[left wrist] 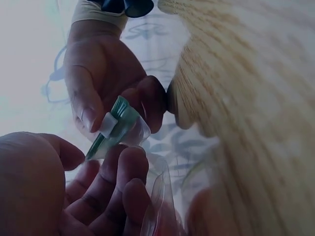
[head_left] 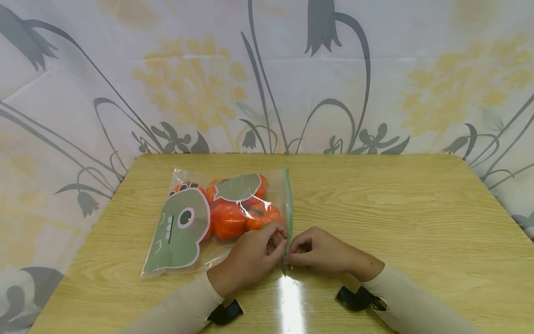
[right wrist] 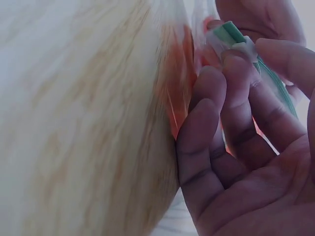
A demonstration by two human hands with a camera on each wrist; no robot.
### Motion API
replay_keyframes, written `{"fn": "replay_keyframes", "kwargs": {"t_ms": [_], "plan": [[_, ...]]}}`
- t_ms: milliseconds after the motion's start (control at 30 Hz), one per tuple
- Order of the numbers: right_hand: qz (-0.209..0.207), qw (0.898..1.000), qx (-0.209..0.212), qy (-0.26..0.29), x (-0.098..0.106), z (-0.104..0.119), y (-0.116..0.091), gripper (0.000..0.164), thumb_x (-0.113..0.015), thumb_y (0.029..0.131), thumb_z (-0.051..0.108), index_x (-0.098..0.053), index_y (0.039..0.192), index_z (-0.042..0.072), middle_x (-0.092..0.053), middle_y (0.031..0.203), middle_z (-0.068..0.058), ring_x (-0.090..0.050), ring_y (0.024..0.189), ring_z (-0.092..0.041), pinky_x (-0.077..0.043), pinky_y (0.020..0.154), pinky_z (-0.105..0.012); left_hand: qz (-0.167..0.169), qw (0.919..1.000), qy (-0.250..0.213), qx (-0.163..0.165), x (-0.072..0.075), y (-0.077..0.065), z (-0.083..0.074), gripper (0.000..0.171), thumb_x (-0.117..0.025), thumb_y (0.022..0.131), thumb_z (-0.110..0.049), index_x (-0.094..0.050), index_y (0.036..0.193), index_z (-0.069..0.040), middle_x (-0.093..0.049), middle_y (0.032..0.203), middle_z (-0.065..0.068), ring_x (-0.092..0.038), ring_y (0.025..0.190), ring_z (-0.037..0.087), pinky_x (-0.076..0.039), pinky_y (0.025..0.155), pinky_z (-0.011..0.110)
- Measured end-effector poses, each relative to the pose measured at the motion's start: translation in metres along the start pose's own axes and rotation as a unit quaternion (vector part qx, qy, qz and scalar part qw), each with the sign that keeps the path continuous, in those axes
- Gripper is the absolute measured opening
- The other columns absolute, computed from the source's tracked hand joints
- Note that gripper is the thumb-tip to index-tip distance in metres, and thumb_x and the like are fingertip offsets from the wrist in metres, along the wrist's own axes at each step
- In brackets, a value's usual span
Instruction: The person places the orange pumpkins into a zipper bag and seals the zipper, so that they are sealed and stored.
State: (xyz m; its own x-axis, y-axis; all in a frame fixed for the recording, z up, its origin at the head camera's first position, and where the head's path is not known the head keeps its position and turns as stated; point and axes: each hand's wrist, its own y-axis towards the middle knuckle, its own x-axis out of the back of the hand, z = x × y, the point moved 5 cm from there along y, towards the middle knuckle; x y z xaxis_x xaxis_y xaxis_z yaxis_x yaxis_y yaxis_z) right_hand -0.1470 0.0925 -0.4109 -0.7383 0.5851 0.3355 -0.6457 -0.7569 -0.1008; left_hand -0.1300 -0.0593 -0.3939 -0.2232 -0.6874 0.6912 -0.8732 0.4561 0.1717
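A clear zip bag [head_left: 221,253] lies flat on the table, printed with a grey-green cartoon monster and packed with several orange-red round things [head_left: 228,221]. Its green zip strip [head_left: 289,195] runs along the right edge. At that edge's near end, my left hand [head_left: 254,255] pinches the bag just inside the strip. My right hand [head_left: 321,250] faces it from the right, thumb and forefinger pinching the small white slider [right wrist: 245,48] at the strip's end. The left wrist view shows the slider [left wrist: 108,125] close to the strip's green tip, between both hands.
The light wooden table [head_left: 396,208] extends to both sides and behind the bag. A flower-patterned cloth [head_left: 267,83] hangs along its far edge. Dark straps with small devices [head_left: 354,298] sit at both wrists, under beige sleeves.
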Motion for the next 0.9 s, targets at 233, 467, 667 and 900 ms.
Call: {"fn": "replay_keyframes", "kwargs": {"t_ms": [233, 467, 667, 900], "plan": [[0.000, 1.000, -0.009, 0.001, -0.003, -0.005, 0.001, 0.018, -0.067, 0.094, 0.017, -0.072, 0.086, 0.002, -0.064, 0.070, -0.011, -0.050, 0.061, 0.000, -0.043, 0.056, -0.018, -0.015, 0.9997, 0.019, 0.002, 0.006, -0.009, -0.001, 0.016, -0.057, 0.097, -0.017, -0.068, 0.109, -0.018, -0.061, 0.078, -0.015, -0.050, 0.064, -0.001, -0.048, 0.065, 0.018], [-0.014, 0.999, -0.044, 0.001, -0.002, -0.008, 0.002, 0.017, -0.066, 0.094, 0.019, -0.073, 0.087, 0.005, -0.068, 0.073, -0.010, -0.056, 0.063, -0.005, -0.049, 0.058, -0.022, -0.077, 0.9816, 0.148, -0.093, 0.020, -0.020, -0.010, 0.008, -0.066, 0.089, -0.016, -0.069, 0.095, -0.020, -0.062, 0.074, -0.014, -0.049, 0.061, -0.001, -0.041, 0.056, 0.013], [-0.026, 0.998, -0.062, 0.006, 0.004, -0.008, 0.000, 0.017, -0.065, 0.094, 0.018, -0.072, 0.087, 0.004, -0.066, 0.074, -0.005, -0.060, 0.067, -0.009, -0.053, 0.061, -0.026, -0.091, 0.9507, 0.242, -0.171, 0.021, -0.022, -0.017, 0.017, -0.076, 0.080, -0.028, -0.063, 0.087, -0.022, -0.062, 0.074, -0.014, -0.059, 0.063, 0.000, -0.036, 0.049, 0.014], [-0.029, 0.997, -0.073, 0.025, 0.008, -0.009, 0.000, 0.019, -0.065, 0.095, 0.019, -0.071, 0.086, 0.002, -0.064, 0.074, -0.002, -0.058, 0.068, -0.009, -0.052, 0.062, -0.026, -0.068, 0.9418, 0.272, -0.185, 0.016, -0.021, -0.017, 0.023, -0.080, 0.078, -0.037, -0.061, 0.085, -0.024, -0.056, 0.071, -0.014, -0.048, 0.055, 0.003, -0.031, 0.047, 0.017]]}}
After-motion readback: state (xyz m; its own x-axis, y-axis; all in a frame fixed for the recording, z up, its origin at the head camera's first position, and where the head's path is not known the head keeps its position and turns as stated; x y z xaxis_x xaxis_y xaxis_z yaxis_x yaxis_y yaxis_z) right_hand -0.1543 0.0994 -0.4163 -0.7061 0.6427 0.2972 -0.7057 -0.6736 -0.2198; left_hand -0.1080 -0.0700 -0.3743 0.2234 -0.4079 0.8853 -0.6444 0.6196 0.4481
